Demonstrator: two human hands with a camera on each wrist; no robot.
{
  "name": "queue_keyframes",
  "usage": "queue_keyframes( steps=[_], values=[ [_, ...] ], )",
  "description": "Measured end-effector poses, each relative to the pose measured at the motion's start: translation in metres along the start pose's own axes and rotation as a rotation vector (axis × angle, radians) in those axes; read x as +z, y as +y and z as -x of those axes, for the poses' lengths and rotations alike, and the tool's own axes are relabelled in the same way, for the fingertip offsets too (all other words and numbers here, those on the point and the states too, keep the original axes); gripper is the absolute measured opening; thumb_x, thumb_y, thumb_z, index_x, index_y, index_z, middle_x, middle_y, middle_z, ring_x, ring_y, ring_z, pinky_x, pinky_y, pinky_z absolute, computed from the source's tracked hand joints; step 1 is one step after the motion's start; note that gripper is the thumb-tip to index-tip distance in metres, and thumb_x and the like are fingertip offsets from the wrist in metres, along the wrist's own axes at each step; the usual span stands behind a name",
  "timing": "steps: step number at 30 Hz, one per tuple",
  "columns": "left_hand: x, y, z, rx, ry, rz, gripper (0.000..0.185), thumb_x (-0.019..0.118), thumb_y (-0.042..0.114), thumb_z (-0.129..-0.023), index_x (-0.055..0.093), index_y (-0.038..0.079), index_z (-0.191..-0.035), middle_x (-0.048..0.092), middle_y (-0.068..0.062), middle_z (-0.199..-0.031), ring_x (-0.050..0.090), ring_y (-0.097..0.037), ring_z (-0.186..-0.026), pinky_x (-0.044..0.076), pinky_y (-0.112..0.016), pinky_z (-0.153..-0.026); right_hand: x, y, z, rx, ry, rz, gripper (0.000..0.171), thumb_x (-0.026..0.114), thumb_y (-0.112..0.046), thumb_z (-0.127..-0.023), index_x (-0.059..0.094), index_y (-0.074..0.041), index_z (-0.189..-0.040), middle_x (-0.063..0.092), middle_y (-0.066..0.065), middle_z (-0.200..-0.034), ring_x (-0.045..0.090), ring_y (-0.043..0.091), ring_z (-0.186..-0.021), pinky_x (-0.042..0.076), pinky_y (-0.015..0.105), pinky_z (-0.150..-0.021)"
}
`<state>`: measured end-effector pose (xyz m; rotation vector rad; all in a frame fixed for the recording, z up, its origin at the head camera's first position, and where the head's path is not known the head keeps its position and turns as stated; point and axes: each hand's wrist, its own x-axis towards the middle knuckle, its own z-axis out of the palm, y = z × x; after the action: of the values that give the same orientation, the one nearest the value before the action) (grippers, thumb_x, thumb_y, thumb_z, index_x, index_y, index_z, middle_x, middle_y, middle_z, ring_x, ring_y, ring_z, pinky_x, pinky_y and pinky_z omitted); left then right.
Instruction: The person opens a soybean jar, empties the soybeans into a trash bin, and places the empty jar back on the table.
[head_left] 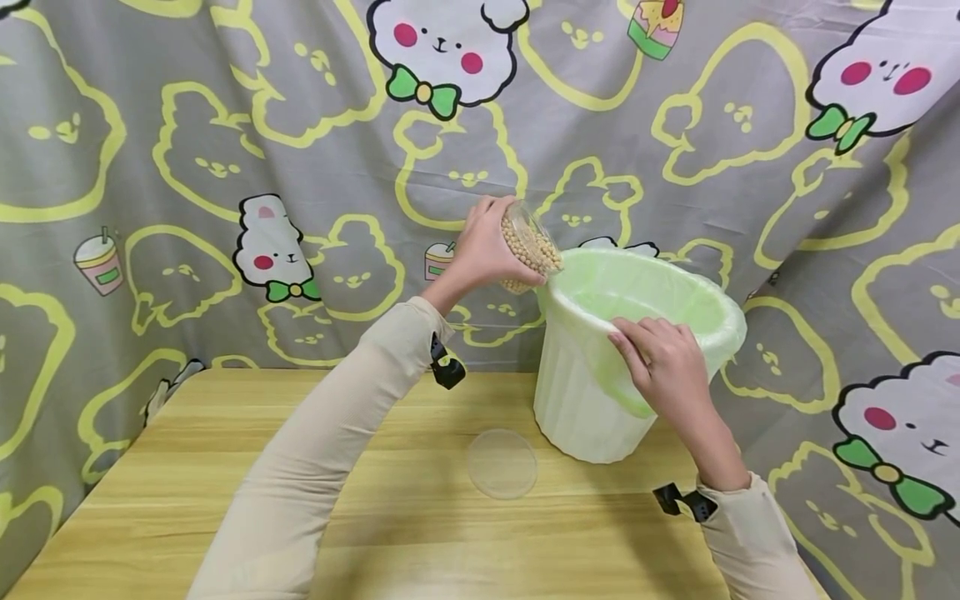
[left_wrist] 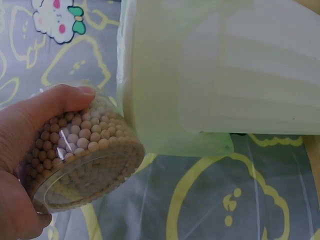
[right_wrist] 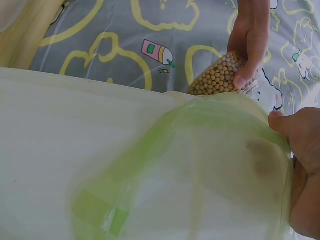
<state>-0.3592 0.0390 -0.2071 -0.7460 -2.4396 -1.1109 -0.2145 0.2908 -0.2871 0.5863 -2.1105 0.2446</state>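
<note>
My left hand [head_left: 483,246] grips a clear jar [left_wrist: 82,155] filled with small round beige balls that look like soybeans [right_wrist: 217,75]. It is tilted, its mouth end at the left side of the bin's rim in the head view. The white trash bin [head_left: 581,400] stands leaning a little to the right, lined with a thin pale green trash bag [head_left: 637,279] folded over its edge. On the bin's near rim, my right hand [head_left: 667,367] holds on with its fingers hooked over the bag and the thumb outside. The bin's bottom inside is hidden.
A clear round lid [head_left: 502,464] lies flat on the wooden table [head_left: 420,533], left of the bin's base. Behind the table hangs a grey curtain [head_left: 352,150] with cartoon animals, close to the bin and the left hand.
</note>
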Motion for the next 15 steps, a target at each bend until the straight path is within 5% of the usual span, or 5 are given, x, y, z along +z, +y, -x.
queue_keyframes(
  steps=[15],
  values=[
    [-0.0007,0.0103,-0.004,-0.016,-0.013,-0.062,0.125,0.1,0.04,-0.052,0.036,0.019,-0.158,0.045,-0.007,-0.152,0.043,-0.026,-0.137,0.046,-0.043,-0.112,0.0002,0.0009,0.0005,-0.002,-0.003,0.001,0.024,0.068,-0.02,-0.097,0.076,-0.001,-0.108,0.068,0.014,-0.078,0.06,0.035,-0.074,0.039,0.044,-0.065]
  ],
)
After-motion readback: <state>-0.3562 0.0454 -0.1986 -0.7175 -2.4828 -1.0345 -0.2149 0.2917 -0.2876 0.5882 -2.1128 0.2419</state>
